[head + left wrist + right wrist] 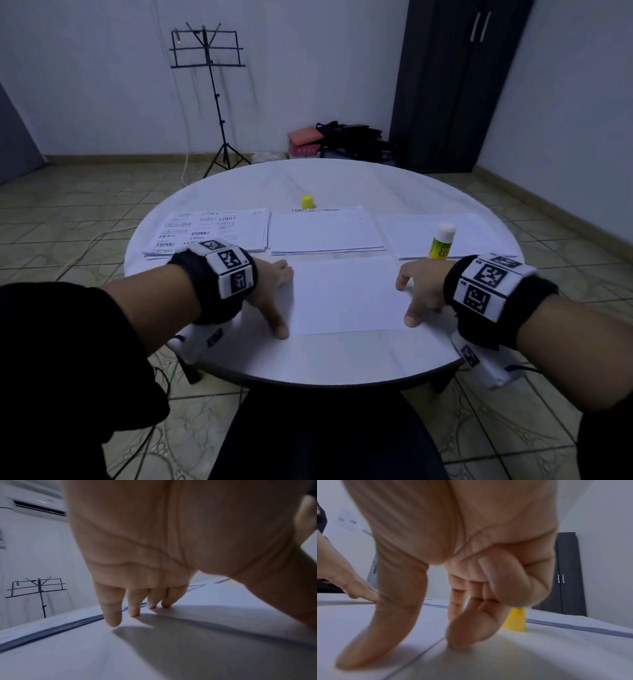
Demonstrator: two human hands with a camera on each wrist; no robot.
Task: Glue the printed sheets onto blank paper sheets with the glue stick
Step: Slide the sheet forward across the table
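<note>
A blank-faced sheet lies flat near the front edge of the round white table. My left hand presses its left edge with straight fingers. My right hand rests on its right edge, thumb on the sheet and fingertips by the edge; it holds nothing. The glue stick stands upright and uncapped just beyond my right hand, and shows yellow in the right wrist view. Its yellow cap stands farther back. Printed sheets are stacked at the left.
A middle stack and a right stack show white faces behind the sheet. Beyond the table stand a music stand, a dark wardrobe and bags on the tiled floor.
</note>
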